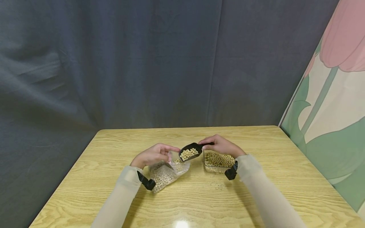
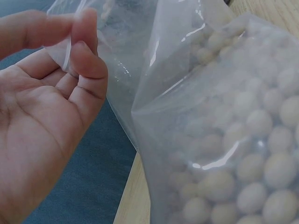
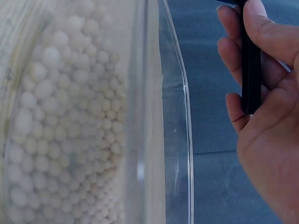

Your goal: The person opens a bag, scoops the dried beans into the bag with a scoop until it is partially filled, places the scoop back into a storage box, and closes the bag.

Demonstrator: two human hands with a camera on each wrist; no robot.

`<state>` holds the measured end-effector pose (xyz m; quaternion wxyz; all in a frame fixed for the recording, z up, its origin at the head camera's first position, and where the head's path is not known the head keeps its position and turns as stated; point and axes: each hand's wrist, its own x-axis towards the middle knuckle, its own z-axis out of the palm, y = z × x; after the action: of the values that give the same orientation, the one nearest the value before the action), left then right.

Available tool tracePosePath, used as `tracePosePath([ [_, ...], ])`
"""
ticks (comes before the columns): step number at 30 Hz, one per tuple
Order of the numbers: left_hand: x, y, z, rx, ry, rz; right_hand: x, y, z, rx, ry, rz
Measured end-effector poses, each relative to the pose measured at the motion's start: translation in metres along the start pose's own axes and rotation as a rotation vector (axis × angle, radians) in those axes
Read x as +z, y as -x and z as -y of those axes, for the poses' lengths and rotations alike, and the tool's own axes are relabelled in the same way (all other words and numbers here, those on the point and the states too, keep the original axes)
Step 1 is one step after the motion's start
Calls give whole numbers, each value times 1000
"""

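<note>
My left hand pinches the edge of a clear plastic bag, its mouth facing right. Pale round beans, like soybeans, fill the lower part of the bag, which slumps on the table. In my right hand I grip the black handle of a scoop. Several beans lie in the scoop's bowl, which is above the bag's mouth in the head view. Below my right hand stands a clear rectangular container holding many of the same beans. The right wrist view shows my fingers wrapped round the scoop's handle.
The wooden table carries the bag and, to its right, the container. A dark curtain hangs behind the table and down its left side. A flower-patterned cloth borders the right side.
</note>
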<state>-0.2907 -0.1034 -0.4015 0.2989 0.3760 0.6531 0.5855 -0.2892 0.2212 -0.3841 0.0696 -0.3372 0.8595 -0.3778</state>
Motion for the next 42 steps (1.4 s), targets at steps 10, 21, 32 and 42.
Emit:
tracePosePath([
  [10, 0, 1, -3, -12, -4, 6, 5, -5, 7, 58, -48, 48],
  [21, -1, 0, -1, 2, -1, 15, 4, -8, 19, 29, 50, 62],
  [32, -2, 1, 0, 20, -10, 26, 4, -10, 29, -5, 160, 75],
  [42, -3, 0, 3, 26, -5, 29, 3, -12, 36, -66, 226, 78],
])
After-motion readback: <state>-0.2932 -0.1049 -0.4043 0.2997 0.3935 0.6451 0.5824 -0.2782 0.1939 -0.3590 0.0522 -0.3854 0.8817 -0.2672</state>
